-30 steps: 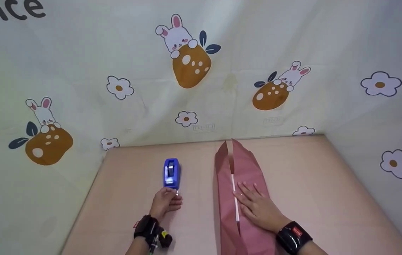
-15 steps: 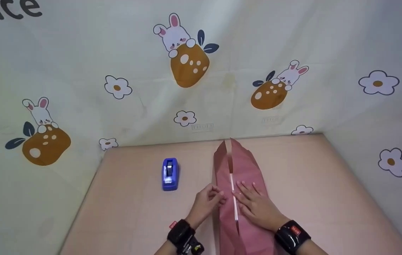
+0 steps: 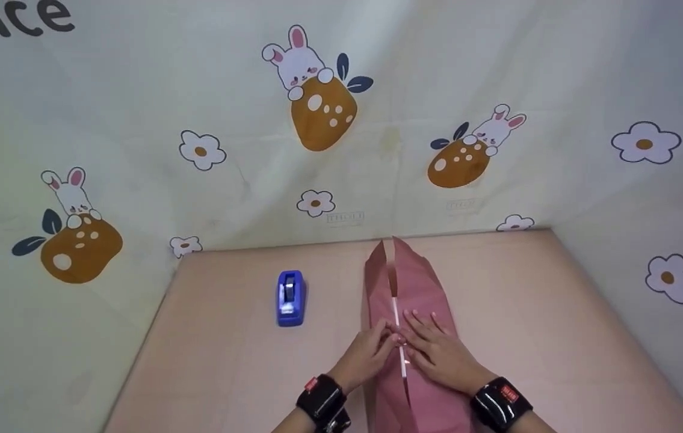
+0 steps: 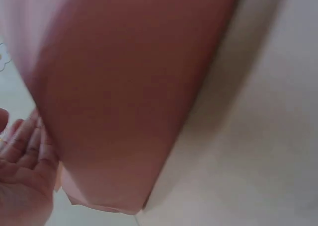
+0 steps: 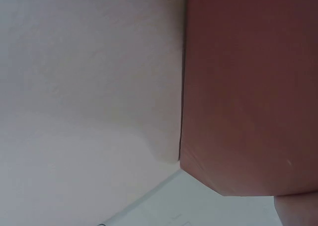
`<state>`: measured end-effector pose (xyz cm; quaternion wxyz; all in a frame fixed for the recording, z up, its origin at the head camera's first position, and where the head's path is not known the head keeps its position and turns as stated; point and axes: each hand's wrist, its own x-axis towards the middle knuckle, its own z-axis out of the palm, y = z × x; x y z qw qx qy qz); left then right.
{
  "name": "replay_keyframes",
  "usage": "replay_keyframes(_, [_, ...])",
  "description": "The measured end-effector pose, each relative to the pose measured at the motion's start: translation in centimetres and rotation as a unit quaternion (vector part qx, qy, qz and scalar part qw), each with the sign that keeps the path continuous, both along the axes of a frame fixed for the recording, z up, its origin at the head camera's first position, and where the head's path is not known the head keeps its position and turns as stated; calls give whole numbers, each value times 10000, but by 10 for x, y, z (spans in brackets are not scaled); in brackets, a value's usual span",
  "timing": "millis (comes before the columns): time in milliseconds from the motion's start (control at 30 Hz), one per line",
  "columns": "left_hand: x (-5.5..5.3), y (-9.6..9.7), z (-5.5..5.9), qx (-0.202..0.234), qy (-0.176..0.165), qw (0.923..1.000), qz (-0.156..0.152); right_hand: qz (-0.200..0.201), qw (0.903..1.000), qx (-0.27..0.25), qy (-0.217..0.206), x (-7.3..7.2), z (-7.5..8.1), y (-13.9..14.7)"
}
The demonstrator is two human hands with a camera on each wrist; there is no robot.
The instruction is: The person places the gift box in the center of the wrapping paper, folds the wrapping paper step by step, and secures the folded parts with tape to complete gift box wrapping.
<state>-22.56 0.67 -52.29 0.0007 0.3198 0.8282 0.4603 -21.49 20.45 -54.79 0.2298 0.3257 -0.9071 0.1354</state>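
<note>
A long bundle of dusty-red wrapping paper (image 3: 422, 282) lies on the table, its two edges meeting near the middle. Between those edges shows a narrow white strip (image 3: 403, 364). My right hand (image 3: 446, 355) lies with fingers spread on the paper's right flap. Bent over the left flap, my left hand (image 3: 371, 352) has its thumb and forefinger at the seam, pinching a small clear piece of tape (image 3: 403, 345) that glints there. In the left wrist view, the paper's side (image 4: 129, 97) fills the middle, with the left palm (image 4: 25, 186) at its edge. The right wrist view shows mostly paper.
A blue tape dispenser (image 3: 290, 299) stands on the pinkish tabletop (image 3: 227, 349), left of the bundle. Behind the table hangs a pale cloth (image 3: 389, 78) printed with rabbits, fruit and flowers; it also borders the left and right sides.
My left hand has moved right from the tape dispenser to the bundle's seam, carrying the piece of tape. The right hand has stayed on the paper.
</note>
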Motion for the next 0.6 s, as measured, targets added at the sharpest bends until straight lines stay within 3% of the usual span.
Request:
replay_keyframes(200, [7, 2, -7, -317, 451, 9984, -89, 96, 9995, -253, -178, 2, 1, 0])
replay_keyframes(367, [8, 4, -6, -357, 471, 9982, 105, 142, 9939, -591, -915, 1, 6, -1])
replay_keyframes(467, [6, 6, -6, -330, 365, 9986, 197, 199, 9845, -1092, -1361, 0, 10, 3])
replay_keyframes(600, [5, 8, -5, -333, 289, 9987, 242, 359, 9714, -1998, -1234, -2, 18, 7])
